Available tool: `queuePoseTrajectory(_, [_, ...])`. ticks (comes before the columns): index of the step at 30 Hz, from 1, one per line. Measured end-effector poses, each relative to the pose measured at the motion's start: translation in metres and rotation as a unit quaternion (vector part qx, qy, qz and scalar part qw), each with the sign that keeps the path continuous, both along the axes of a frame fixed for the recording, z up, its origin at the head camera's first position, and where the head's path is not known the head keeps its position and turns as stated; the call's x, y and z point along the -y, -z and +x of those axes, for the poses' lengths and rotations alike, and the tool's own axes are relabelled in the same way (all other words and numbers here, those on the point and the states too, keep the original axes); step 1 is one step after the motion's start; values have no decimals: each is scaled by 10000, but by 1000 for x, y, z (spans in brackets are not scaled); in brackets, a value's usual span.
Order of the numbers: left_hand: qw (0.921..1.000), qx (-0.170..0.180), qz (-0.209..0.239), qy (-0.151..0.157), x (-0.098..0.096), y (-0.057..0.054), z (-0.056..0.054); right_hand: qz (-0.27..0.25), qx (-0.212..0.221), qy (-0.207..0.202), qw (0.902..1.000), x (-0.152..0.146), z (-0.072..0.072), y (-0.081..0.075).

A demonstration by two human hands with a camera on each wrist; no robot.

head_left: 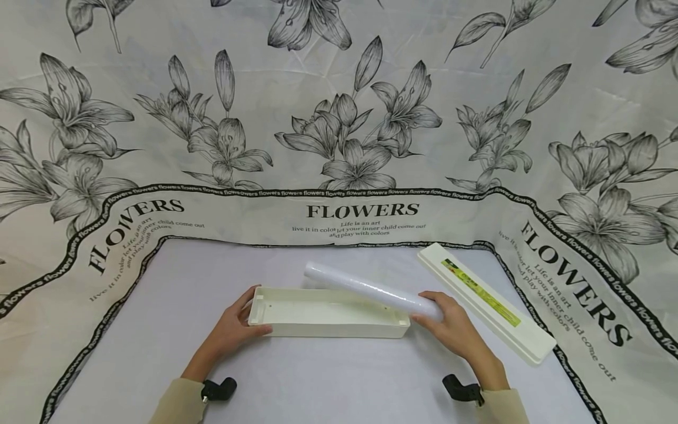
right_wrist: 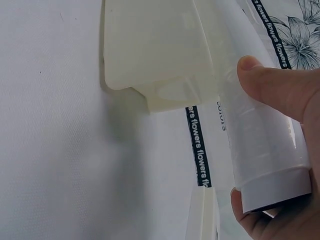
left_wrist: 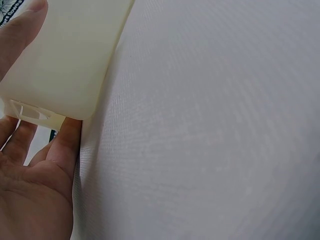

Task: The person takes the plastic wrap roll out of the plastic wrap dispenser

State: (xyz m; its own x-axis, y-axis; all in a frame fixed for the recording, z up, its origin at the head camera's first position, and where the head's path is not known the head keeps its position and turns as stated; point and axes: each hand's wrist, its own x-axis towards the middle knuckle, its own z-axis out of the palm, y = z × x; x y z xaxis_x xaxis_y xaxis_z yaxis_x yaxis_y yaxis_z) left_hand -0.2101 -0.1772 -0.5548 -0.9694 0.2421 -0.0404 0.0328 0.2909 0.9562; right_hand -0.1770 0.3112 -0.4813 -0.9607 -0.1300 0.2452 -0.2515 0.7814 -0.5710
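Right hand [head_left: 450,327] grips the near right end of the plastic film roll [head_left: 360,286], long axis slanting far left across the far right corner of the white box [head_left: 328,330]; rim contact unclear. Left hand [head_left: 237,325], farther off, clasps the box's left end.

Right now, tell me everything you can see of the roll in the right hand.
The roll is a long, slim, straight cylinder, whitish and shiny, with the look of plastic film. The right wrist view shows a plain white band at its held end, with a dark edge. The right hand grips it near that end. In the head view it slants across the back right of the open box; whether they touch is unclear.
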Motion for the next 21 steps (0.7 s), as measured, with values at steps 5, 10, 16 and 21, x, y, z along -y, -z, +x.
queuePoseTrajectory(5, [10000,20,-8,15,0,2,0,31,1,-12,10000,-1,1,0])
queuePoseTrajectory(10, [10000,25,-13,28,0,1,1,120,-119,-39,9998,-2,1,2])
queuePoseTrajectory(16, [10000,31,34,42,0,-3,1,161,-170,-58,9997,-4,-1,2])
queuePoseTrajectory(21, [10000,-10,30,52,1,-1,0,165,-195,-52,9997,-5,-1,1])
